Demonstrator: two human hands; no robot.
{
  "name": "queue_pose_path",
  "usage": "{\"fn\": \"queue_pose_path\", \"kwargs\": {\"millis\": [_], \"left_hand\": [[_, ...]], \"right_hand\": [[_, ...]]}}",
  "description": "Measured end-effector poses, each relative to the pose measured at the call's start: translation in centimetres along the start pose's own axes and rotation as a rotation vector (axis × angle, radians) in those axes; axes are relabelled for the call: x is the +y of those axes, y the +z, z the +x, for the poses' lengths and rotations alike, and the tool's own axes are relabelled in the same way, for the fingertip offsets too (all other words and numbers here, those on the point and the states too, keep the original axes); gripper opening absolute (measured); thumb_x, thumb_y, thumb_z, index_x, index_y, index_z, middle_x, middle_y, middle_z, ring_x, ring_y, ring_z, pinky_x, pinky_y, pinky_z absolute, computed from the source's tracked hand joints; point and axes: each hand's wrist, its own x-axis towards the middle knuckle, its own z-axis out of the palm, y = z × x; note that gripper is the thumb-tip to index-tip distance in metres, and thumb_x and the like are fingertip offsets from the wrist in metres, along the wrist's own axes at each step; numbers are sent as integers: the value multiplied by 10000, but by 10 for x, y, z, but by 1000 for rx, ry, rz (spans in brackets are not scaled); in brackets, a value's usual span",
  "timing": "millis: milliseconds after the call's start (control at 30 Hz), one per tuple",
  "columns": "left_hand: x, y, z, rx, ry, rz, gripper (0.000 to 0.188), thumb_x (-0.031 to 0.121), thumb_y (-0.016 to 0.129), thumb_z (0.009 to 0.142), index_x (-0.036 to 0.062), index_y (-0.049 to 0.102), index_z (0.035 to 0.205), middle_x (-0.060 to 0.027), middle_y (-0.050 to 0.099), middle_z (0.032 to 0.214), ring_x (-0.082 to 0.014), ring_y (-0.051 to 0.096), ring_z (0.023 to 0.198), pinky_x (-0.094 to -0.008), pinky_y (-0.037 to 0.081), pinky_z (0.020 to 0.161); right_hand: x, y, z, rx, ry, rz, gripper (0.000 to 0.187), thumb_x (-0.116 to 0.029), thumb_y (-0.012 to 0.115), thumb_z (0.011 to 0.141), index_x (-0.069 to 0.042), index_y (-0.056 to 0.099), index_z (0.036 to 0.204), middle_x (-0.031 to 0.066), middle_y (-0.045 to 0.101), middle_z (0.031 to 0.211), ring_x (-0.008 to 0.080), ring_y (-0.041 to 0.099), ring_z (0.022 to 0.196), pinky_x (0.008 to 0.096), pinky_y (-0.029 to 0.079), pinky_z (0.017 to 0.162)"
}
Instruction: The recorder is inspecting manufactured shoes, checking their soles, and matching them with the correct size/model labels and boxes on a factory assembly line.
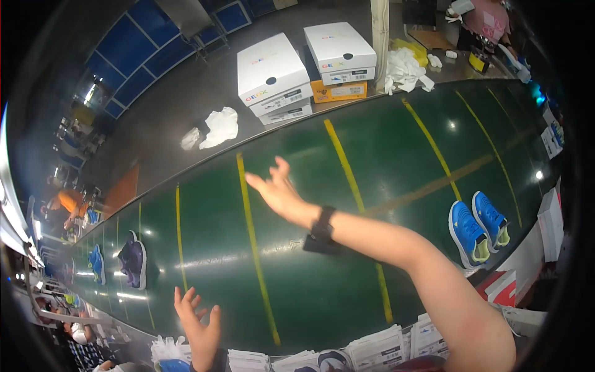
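My right hand [282, 193] reaches out over the green conveyor belt [304, 273], its fingers apart and holding nothing. A black band circles that wrist. Lower down, near the belt's near edge, my left hand [201, 325] is raised with its fingers spread, also with nothing in it. Left of both hands, a dark purple pair of shoes [132, 260] sits on the belt. Farther left is a blue pair of shoes [96, 265], partly blurred. A bright blue pair of sneakers [468, 234] with pale linings stands on the belt at the right, beyond my right forearm.
Stacked white shoeboxes [273, 68] and an orange box [339, 91] stand past the far edge, beside crumpled white paper [220, 128]. Bundled paper inserts [378, 353] line the near edge. Another person [486, 22] is at the far right, and one in orange [69, 201] at far left.
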Motion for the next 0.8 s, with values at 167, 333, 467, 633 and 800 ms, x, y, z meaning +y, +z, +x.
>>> {"fn": "queue_pose_path", "kwargs": {"millis": [167,333,467,633,800], "left_hand": [[-19,-26,-67,-75,-89,-11,668,30,690,823,71,395,1420,-173,233,1546,-301,561,1166,-335,539,839],[-22,-57,-145,-197,-254,-17,714,8,709,815,95,386,1446,-186,267,1538,-287,570,1158,-343,545,849],[-16,-74,-203,-356,-317,-69,679,207,710,870,113,391,1461,-203,249,1565,-350,561,1196,-428,501,937],[-31,-72,-249,-649,-211,53,658,254,744,829,87,475,1406,-255,335,1514,-371,551,1199,-429,468,971],[-84,-20,-306,-563,291,30,582,240,830,725,48,571,1211,-248,493,1299,-396,537,1148,-453,437,984]], "right_hand": [[43,-29,-138,-39,301,38,876,-319,679,903,28,101,1463,237,461,1323,256,596,1051,363,536,844],[22,-47,-273,16,436,142,676,-180,660,925,-4,194,1382,148,582,1135,191,625,909,334,545,759],[-13,-49,-378,-130,384,82,575,-151,639,937,-8,265,1350,128,590,1118,153,617,909,296,516,789],[1,-52,-469,-326,231,-269,382,-183,663,917,-15,497,1218,133,619,1096,196,637,937,339,514,843],[64,-34,-533,-346,-292,-823,397,-228,674,897,-30,564,1223,168,599,1157,340,592,1071,392,476,922]]}}
